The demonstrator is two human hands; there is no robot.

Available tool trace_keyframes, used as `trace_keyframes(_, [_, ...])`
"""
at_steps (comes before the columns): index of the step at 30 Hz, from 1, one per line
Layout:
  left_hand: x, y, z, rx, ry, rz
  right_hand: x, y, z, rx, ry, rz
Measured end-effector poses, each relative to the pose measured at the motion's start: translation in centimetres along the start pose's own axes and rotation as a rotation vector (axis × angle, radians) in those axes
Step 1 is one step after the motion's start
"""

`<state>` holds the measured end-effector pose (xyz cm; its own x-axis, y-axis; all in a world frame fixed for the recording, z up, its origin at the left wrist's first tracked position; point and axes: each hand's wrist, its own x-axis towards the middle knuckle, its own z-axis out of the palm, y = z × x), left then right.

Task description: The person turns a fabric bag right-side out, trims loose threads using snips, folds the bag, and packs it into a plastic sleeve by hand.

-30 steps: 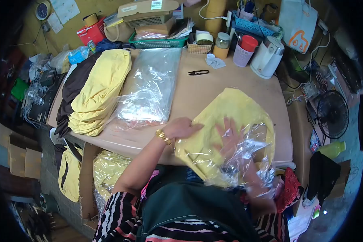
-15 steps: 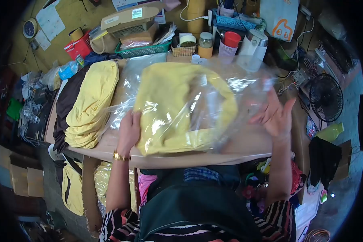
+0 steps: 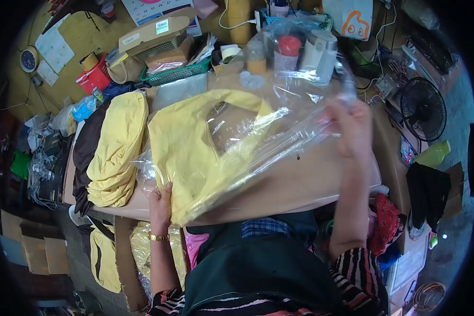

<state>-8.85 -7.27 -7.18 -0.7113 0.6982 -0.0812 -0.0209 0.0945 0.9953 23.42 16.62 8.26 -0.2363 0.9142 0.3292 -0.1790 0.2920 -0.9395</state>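
Observation:
A yellow cloth piece with a wide loop point(image 3: 181, 137), like a tote bag with a broad strap, lies inside a clear plastic bag point(image 3: 295, 139). My left hand point(image 3: 161, 203) is closed on the near left corner of the plastic bag, with the thumb on top. Over on the right, my right hand point(image 3: 351, 124), slightly blurred, grips the other end of the plastic, which is pulled up and taut between the hands. The packed cloth tilts above the table point(image 3: 295, 181). Left of it lies a stack of folded yellow cloth pieces point(image 3: 118, 150), beside dark brown cloth point(image 3: 87, 145).
Flat clear plastic bags point(image 3: 181, 90) lie behind the packed cloth. Along the back stand a green basket point(image 3: 179, 73), a red-lidded container point(image 3: 288, 47) and a white kettle point(image 3: 318, 55). A black fan point(image 3: 423, 109) is at the right. Below the table, a cardboard box point(image 3: 129, 253) holds wrapped yellow items.
My right hand has gone from open fingers to gripping the plastic's end. My left hand has moved nearer and slightly left, and the packed cloth has shifted left and tilted.

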Motion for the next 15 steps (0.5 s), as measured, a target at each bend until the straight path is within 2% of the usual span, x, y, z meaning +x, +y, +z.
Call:
trace_keyframes(1, [-0.5,0.6,-0.2,0.07,-0.044,-0.004,0.0,1.3,-3.7,-0.035,0.016,0.037])
trace_keyframes(2, [-1.1,0.4,-0.4,0.191,-0.044,-0.112,-0.4,3.6,-7.3,-0.069,0.032,0.072])
trace_keyframes(3, [-0.6,-3.5,-1.1,0.278,-0.037,0.093,-1.7,6.6,-10.0,-0.198,0.068,0.241])
trace_keyframes(4, [-1.4,-3.3,-0.9,0.474,-0.041,0.066,-3.7,9.7,-12.2,-0.328,0.103,0.409])
trace_keyframes(5, [-2.2,-2.6,-0.4,0.668,-0.045,0.036,-6.2,12.3,-14.0,-0.43,0.043,0.434])
trace_keyframes(7, [-2.5,-1.4,0.1,0.744,-0.1,-0.009,-9.7,14.4,-17.5,-0.539,-0.015,0.47])
trace_keyframes(9, [-3.4,-0.2,-0.2,0.833,-0.166,-0.054,-12.0,14.7,-20.1,-0.523,0.134,0.402])
trace_keyframes(11, [-3.8,1.4,-1.0,1.06,0.263,0.349,-11.5,9.2,-18.6,-1.451,0.422,-0.126])
trace_keyframes(12, [-3.7,3.0,-0.6,1.058,0.252,0.358,-10.5,4.9,-16.3,-1.421,0.491,-0.165])
trace_keyframes(13, [-3.5,4.9,0.2,1.061,0.22,0.535,-9.2,1.1,-12.9,-1.393,0.553,-0.204])
trace_keyframes(14, [-3.1,6.0,1.1,1.061,0.185,0.707,-8.5,-0.4,-9.0,-1.339,0.498,-0.485])
trace_keyframes(15, [-3.1,6.5,3.8,0.97,0.003,0.614,-8.2,-0.9,-5.6,-1.232,0.354,-0.627])
